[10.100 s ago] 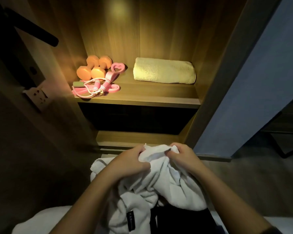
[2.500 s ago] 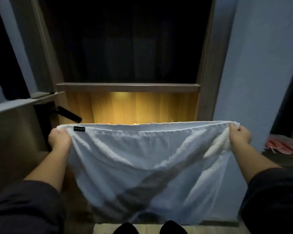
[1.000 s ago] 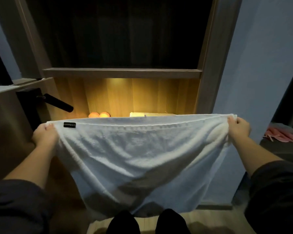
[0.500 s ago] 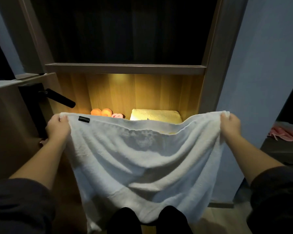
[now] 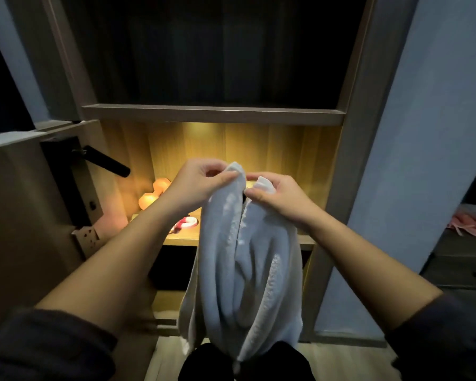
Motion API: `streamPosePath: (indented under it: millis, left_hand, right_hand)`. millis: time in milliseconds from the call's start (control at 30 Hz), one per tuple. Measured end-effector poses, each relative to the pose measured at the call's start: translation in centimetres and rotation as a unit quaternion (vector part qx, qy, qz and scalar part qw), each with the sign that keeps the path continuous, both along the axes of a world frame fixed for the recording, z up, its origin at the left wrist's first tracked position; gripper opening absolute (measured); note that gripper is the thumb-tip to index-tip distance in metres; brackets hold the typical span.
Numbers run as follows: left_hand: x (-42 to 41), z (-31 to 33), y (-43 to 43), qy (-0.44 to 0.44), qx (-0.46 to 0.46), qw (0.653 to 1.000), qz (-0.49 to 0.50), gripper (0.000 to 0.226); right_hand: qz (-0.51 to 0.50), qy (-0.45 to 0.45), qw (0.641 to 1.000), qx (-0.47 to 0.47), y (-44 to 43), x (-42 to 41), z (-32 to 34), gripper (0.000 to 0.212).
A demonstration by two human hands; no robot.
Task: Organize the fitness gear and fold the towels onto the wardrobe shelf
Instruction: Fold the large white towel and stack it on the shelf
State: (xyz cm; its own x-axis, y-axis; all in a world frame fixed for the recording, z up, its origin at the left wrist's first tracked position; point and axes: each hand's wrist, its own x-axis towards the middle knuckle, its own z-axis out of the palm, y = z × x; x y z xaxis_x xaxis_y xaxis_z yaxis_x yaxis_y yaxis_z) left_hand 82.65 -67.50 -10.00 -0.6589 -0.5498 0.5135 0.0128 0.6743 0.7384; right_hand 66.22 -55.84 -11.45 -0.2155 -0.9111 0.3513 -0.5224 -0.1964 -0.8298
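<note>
A white towel (image 5: 245,270) hangs doubled lengthwise in front of the lit wardrobe shelf (image 5: 180,239). My left hand (image 5: 195,185) pinches one top corner and my right hand (image 5: 278,196) pinches the other, the two corners nearly touching at chest height. Orange dumbbells (image 5: 153,193) stand at the shelf's left, with a pink skipping rope (image 5: 186,224) in front of them. The yellow towel on the shelf is almost wholly hidden behind my hands and the white towel.
An open door with a black lever handle (image 5: 105,162) stands at the left, close to my left arm. A dark compartment (image 5: 215,50) lies above the lit shelf. A blue wall panel (image 5: 423,160) is on the right, pink cloth (image 5: 473,222) beyond it.
My hands have come together from wide apart, bringing the towel's two top corners together so it now hangs folded in half. The view has dipped slightly.
</note>
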Motion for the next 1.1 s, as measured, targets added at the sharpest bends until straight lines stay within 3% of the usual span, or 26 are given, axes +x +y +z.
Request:
streamPosePath:
  millis: [133, 267, 400, 467, 533, 600, 700, 767, 900, 1033, 1100]
  left_hand:
    - [-0.4, -0.1, -0.3, 0.034, 0.016, 0.999, -0.001, 0.009]
    - [-0.9, -2.3, -1.0, 0.071, 0.052, 0.996, 0.031, 0.015]
    - [-0.5, -8.7, -1.1, -0.111, 0.077, 0.99, 0.029, 0.045]
    - [0.2, -13.0, -1.1, -0.189, 0.078, 0.978, 0.036, 0.047]
    - [1.2, -17.3, -1.8, -0.235, 0.083, 0.965, 0.084, 0.036]
    - [2.2, -20.5, -2.9, -0.263, 0.067, 0.949, 0.158, 0.022]
    - [3.7, -23.7, -4.1, -0.313, 0.055, 0.921, 0.223, 0.024]
    - [4.9, -25.3, -4.5, -0.345, 0.061, 0.909, 0.224, 0.023]
    - [7.0, -27.2, -5.1, -0.325, 0.096, 0.916, 0.214, 0.019]
    - [9.2, -29.2, -5.3, -0.396, 0.12, 0.891, 0.185, 0.012]
    - [10.3, -30.4, -5.5, -0.378, 0.144, 0.89, 0.213, 0.012]
  right_hand:
    - [0.032, -0.025, 0.999, 0.02, -0.1, 0.5, 0.3, 0.023]
    - [-0.111, 0.075, 0.99, -0.048, -1.3, 0.1, 0.2, 0.03]
    - [-0.23, 0.077, 0.965, -0.097, -2.3, -2.3, 1.2, 0.024]
    - [-0.288, 0.093, 0.949, -0.091, -2.5, -4.4, 2.0, 0.026]
    - [-0.353, 0.129, 0.923, -0.081, -2.5, -6.6, 2.5, 0.03]
    - [-0.399, 0.154, 0.902, -0.058, -2.3, -8.3, 2.1, 0.029]
    - [-0.434, 0.161, 0.886, -0.003, -1.8, -10.1, 0.0, 0.028]
    - [-0.452, 0.147, 0.879, 0.018, -1.3, -11.2, -1.5, 0.027]
    - [-0.465, 0.096, 0.88, 0.033, -0.8, -12.6, -3.2, 0.024]
    - [-0.482, 0.031, 0.876, 0.016, -0.7, -13.6, -3.8, 0.023]
    - [-0.483, 0.026, 0.875, 0.015, -0.7, -13.9, -4.1, 0.022]
